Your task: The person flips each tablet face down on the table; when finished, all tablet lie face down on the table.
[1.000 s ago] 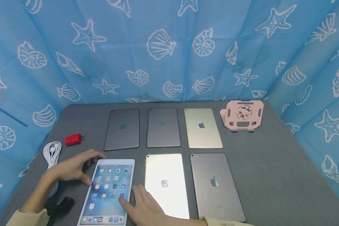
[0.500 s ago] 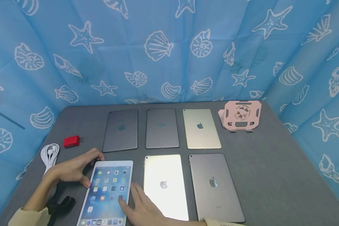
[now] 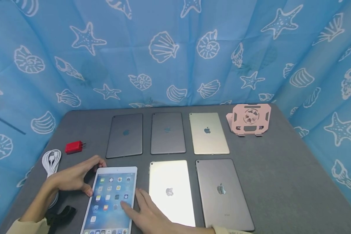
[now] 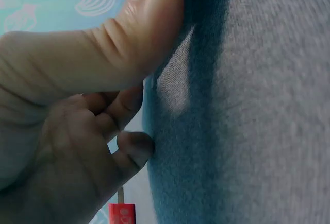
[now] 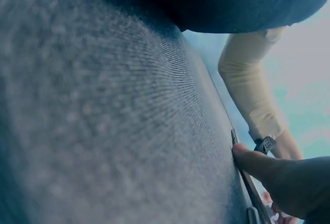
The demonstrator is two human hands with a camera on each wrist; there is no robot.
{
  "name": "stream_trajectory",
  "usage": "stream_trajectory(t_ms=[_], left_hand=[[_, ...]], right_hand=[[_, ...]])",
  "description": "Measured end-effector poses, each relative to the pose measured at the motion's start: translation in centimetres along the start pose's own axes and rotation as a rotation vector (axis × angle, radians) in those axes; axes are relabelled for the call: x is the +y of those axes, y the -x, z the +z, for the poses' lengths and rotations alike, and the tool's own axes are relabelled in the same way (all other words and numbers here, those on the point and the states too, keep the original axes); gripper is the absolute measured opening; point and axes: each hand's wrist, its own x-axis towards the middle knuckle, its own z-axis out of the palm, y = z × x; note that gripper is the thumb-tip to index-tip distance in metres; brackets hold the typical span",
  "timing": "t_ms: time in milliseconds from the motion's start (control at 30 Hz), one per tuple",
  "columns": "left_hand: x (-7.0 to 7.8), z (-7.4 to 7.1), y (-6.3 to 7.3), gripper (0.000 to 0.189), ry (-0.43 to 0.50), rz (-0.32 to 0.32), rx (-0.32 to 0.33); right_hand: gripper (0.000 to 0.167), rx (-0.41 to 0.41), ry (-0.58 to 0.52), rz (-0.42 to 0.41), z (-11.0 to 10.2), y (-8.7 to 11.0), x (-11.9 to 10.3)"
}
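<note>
A white-bordered tablet (image 3: 109, 213) lies screen up at the front left, its lit home screen showing app icons. My left hand (image 3: 71, 177) holds it by the upper left corner, fingers bent at the top and thumb at the left edge. My right hand (image 3: 152, 213) grips the right side, with the thumb over the screen and the other fingers along the edge. In the right wrist view, the thumb (image 5: 255, 161) touches the tablet's thin edge. The left wrist view shows the curled left fingers (image 4: 135, 149) close to the grey cloth.
Several other tablets lie back up: a silver one (image 3: 171, 177) and a grey one (image 3: 223, 201) in front, two dark ones (image 3: 125, 143) (image 3: 168, 139) and a gold one (image 3: 209, 139) behind. A pink stand (image 3: 250, 119), red charger (image 3: 73, 147) and white cable (image 3: 50, 162) are also there.
The lit tablet has shifted slightly left and toward me, both hands staying on it. The right thumb has slid a little up and left over the screen.
</note>
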Motion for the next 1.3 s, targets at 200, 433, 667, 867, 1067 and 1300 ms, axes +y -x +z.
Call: stream_trajectory(t_ms=[200, 433, 667, 867, 1067, 1300], left_hand=[[-0.2, -0.1, 0.4, 0.084, 0.021, -0.020, 0.000], [-0.3, 0.6, 0.1, 0.088, 0.003, -0.043, 0.044], [0.4, 1.4, -0.8, 0.085, 0.024, -0.041, 0.071], [1.2, 2.2, -1.9, 0.090, -0.019, -0.019, 0.120], [2.7, 3.2, -3.2, 0.093, -0.133, 0.064, 0.235], [4.8, 4.3, -4.2, 0.096, -0.205, 0.118, 0.358]], right_hand=[[0.097, -0.056, -0.263, 0.022, -0.6, -0.2, 0.2], [0.120, -0.093, -0.586, 0.081, -1.7, -0.7, 0.4], [0.136, -0.051, -0.717, 0.038, -2.5, -0.8, 0.8], [0.139, -0.012, -0.737, 0.008, -3.4, -0.7, 0.9], [0.142, 0.085, -0.617, -0.093, -4.2, -0.7, 1.2], [0.141, 0.153, -0.550, -0.122, -5.1, -0.9, 1.0]])
